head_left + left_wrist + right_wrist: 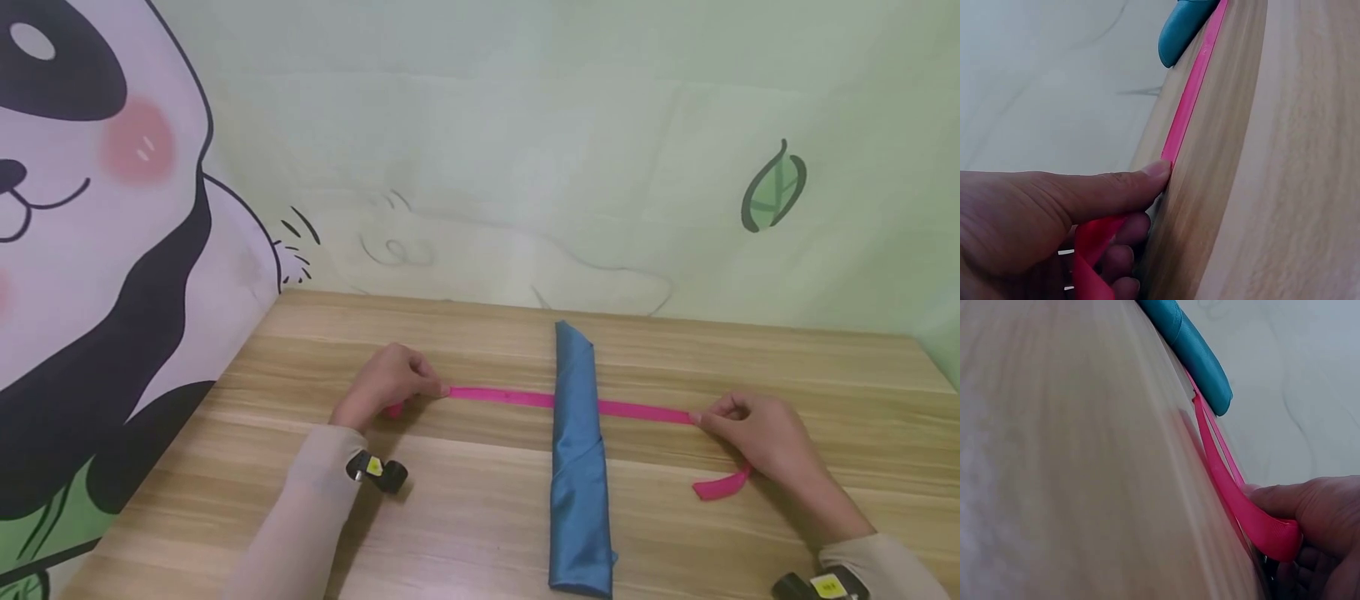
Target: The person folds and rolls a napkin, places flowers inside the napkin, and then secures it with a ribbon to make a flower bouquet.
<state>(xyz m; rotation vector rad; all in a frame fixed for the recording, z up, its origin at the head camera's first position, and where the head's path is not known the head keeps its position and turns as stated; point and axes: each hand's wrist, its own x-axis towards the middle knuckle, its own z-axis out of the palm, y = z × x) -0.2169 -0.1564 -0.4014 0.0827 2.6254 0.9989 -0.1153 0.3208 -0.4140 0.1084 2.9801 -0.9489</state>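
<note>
A long bundle of shiny blue cloth (579, 483), folded or rolled, lies lengthwise on the table. Crossing it at right angles is a pink ribbon (502, 396), which passes beneath the cloth and shows on both sides. My left hand (390, 379) pinches the ribbon between thumb and fingers left of the cloth; in the left wrist view its loose tail (1091, 262) hangs by the curled fingers. On the other side my right hand (765, 429) pinches the ribbon too, and a free end (722, 485) curls out below it. Between the hands the ribbon runs straight.
The wood-grain table (465, 517) reaches back to a pale green wall (487, 150) with a painted leaf (774, 187). A large painted panda (150, 233) covers the left side. Black cameras (378, 471) are strapped on both wrists.
</note>
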